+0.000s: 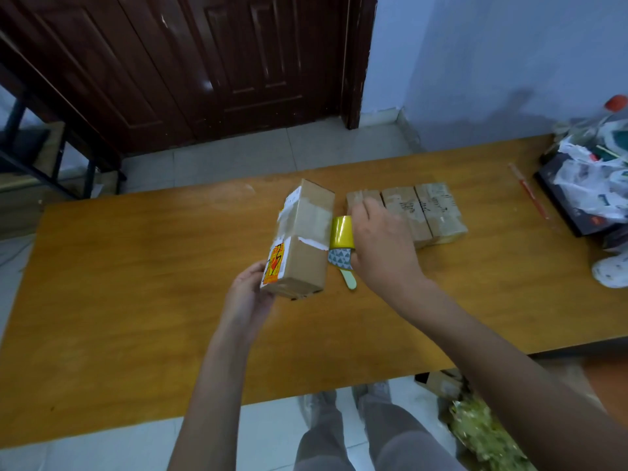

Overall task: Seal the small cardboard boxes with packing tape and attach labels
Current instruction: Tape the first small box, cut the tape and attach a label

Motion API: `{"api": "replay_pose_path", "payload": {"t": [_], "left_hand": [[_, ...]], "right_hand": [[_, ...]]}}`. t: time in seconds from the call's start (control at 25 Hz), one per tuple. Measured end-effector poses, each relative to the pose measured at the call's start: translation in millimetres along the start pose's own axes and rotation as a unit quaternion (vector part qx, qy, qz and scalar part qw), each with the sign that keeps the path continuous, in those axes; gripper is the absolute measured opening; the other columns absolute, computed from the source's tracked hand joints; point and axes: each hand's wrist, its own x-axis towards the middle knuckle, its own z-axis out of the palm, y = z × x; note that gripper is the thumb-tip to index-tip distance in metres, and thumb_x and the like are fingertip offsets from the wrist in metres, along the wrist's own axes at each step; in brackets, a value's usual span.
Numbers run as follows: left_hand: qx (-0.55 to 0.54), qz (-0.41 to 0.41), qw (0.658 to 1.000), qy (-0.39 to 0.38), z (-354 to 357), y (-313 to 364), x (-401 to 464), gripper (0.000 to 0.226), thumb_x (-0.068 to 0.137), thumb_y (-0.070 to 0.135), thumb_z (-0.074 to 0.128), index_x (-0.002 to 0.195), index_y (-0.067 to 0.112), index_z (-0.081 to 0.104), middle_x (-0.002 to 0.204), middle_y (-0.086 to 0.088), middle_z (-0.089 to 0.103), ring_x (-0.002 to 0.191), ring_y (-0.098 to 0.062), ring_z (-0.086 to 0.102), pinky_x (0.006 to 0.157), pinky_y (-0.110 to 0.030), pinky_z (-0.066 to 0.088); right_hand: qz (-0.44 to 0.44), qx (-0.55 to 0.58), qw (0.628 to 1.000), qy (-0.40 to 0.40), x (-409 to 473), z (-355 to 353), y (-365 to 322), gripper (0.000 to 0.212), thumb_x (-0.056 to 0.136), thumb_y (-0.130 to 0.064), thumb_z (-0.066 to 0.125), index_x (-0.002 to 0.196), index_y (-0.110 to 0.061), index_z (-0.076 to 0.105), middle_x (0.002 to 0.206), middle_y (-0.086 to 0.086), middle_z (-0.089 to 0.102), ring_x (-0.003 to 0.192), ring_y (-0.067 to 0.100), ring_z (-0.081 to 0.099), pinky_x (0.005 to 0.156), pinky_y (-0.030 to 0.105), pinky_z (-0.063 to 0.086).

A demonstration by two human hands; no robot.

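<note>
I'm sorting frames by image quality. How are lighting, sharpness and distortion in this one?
Head view: dim, bluish light; soft overall, print on the held box unreadable; glare streaks on the door; wide-angle bending at the table edges; both hands slightly smeared.

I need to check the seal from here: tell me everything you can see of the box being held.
The held box is an elongated brown cardboard carton, lifted above the wooden table. Clear tape wraps its middle, with torn white label remnants; an orange-yellow sticker covers its left face. The left hand grips its near end. The yellow tape roll, held in the right hand, meets its right side.
</note>
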Motion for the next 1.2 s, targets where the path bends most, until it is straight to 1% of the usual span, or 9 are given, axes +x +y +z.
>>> {"api": "replay_pose_path", "payload": {"t": [0.16,0.28,0.44,0.56,0.64,0.72,0.96,1.08,1.2], "left_hand": [[0.111,-0.077,0.984,-0.118,-5,26,-11,0.042,0.095,0.038,0.044,0.114,0.004,0.059,0.092,-0.006,0.072,0.077,-0.016,0.069,0.064,-0.025,0.055],[0.331,-0.064,0.924,-0.181,6,23,-17,0.074,0.074,0.064,0.062,0.13,0.016,0.058,0.114,0.002,0.069,0.098,-0.012,0.066,0.077,-0.022,0.049],[0.382,-0.044,0.922,-0.044,32,3,-17,0.081,0.049,0.061,0.08,0.119,0.023,0.06,0.104,0.005,0.072,0.09,-0.01,0.07,0.065,-0.023,0.054],[0.451,-0.003,0.888,0.091,48,-22,-13,0.075,0.049,0.056,0.078,0.11,0.019,0.055,0.101,0.0,0.065,0.09,-0.019,0.067,0.071,-0.039,0.059],[0.433,0.022,0.893,0.121,49,-32,-11,0.06,0.058,0.052,0.077,0.105,0.022,0.055,0.102,-0.001,0.066,0.091,-0.019,0.066,0.069,-0.037,0.058],[0.322,0.028,0.94,0.109,43,-31,-8,0.05,0.059,0.046,0.077,0.102,0.027,0.058,0.103,-0.001,0.07,0.087,-0.016,0.069,0.061,-0.031,0.055],[0.248,0.036,0.967,0.053,47,-24,-3,0.049,0.066,0.041,0.076,0.11,0.027,0.06,0.097,0.006,0.073,0.084,-0.013,0.072,0.062,-0.029,0.054],[0.189,0.049,0.978,0.075,40,-8,1,0.047,0.065,0.032,0.073,0.107,0.013,0.064,0.082,0.003,0.073,0.07,-0.013,0.07,0.056,-0.031,0.054],[0.182,0.08,0.976,0.094,23,13,4,0.043,0.063,0.029,0.071,0.101,0.011,0.065,0.075,0.006,0.07,0.063,-0.007,0.066,0.048,-0.022,0.049]], "right_hand": [[-0.016,0.008,1.0,-0.021,-2,-6,2,0.028,0.07,-0.009,0.066,0.092,-0.014,0.049,0.087,-0.001,0.043,0.072,0.016,0.041,0.065,0.029,0.036],[-0.025,0.015,0.999,-0.029,-2,-12,-1,0.036,0.071,-0.017,0.071,0.1,-0.016,0.051,0.094,-0.001,0.052,0.078,0.018,0.05,0.065,0.03,0.038],[-0.049,0.004,0.998,-0.029,-4,-15,-8,0.042,0.067,-0.014,0.073,0.101,-0.012,0.05,0.093,0.003,0.052,0.073,0.019,0.042,0.061,0.031,0.033],[-0.068,-0.007,0.997,-0.034,-4,-11,-11,0.045,0.063,-0.016,0.078,0.097,-0.012,0.047,0.09,0.005,0.052,0.073,0.022,0.041,0.06,0.032,0.028],[-0.084,0.001,0.996,-0.03,-1,-10,-6,0.046,0.065,-0.026,0.078,0.099,-0.013,0.05,0.092,0.003,0.057,0.081,0.023,0.051,0.063,0.032,0.033],[-0.07,0.053,0.996,0.002,2,-11,12,0.048,0.065,-0.028,0.078,0.103,-0.016,0.053,0.091,0.0,0.062,0.083,0.022,0.054,0.066,0.034,0.039],[0.011,0.313,0.95,0.001,2,-2,32,0.037,0.074,0.004,0.065,0.106,-0.008,0.05,0.086,0.001,0.056,0.075,0.016,0.053,0.057,0.026,0.037],[0.01,0.245,0.967,0.071,11,-13,46,0.038,0.068,0.012,0.063,0.1,-0.007,0.054,0.083,0.0,0.055,0.072,0.012,0.049,0.054,0.016,0.028],[-0.002,0.035,0.994,0.108,16,-24,78,0.041,0.053,0.017,0.062,0.089,-0.003,0.061,0.081,0.011,0.058,0.07,0.029,0.052,0.057,0.025,0.023]]}}
